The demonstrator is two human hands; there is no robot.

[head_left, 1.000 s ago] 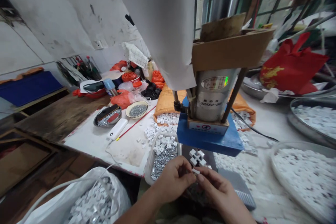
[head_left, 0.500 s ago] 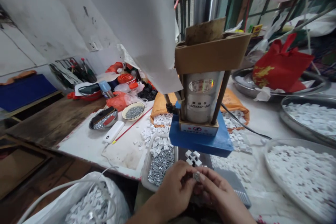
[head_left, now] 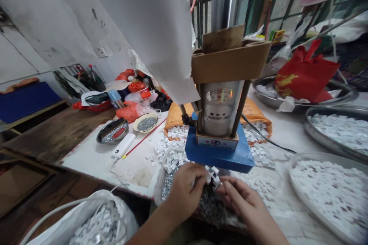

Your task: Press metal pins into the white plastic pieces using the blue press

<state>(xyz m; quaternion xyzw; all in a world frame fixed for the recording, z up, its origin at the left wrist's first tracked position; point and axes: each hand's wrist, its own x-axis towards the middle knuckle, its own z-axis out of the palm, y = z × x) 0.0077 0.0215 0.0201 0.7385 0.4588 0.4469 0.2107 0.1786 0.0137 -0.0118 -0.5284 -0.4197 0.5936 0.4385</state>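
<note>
A cluster of small white plastic cable clips point(head_left: 212, 176) sits under the blue base of the press point(head_left: 220, 157). At its left side, my left hand point(head_left: 185, 187) is closed, thumb and forefinger together against the clips; what they grip is hidden. On the right, my right hand point(head_left: 243, 199) pinches a clip at the cluster's lower right edge between thumb and fingertips. Just left of my left hand stands a clear plastic box point(head_left: 158, 189) with steel nails point(head_left: 167, 183) and white clips. Dark, blurred nails point(head_left: 212, 206) show below, between my hands.
Loose clips point(head_left: 260, 183) cover the table to the right, near a round tray point(head_left: 296, 187) heaped with more. A white sack point(head_left: 129, 214) of clips stands at lower left. Behind the box lie a white power bank point(head_left: 124, 145), a red stick point(head_left: 145, 138) and a bowl of nails point(head_left: 135, 127).
My hands were together over a small piece in front of the press. They have moved apart and forward, one on each side of the clip cluster.
</note>
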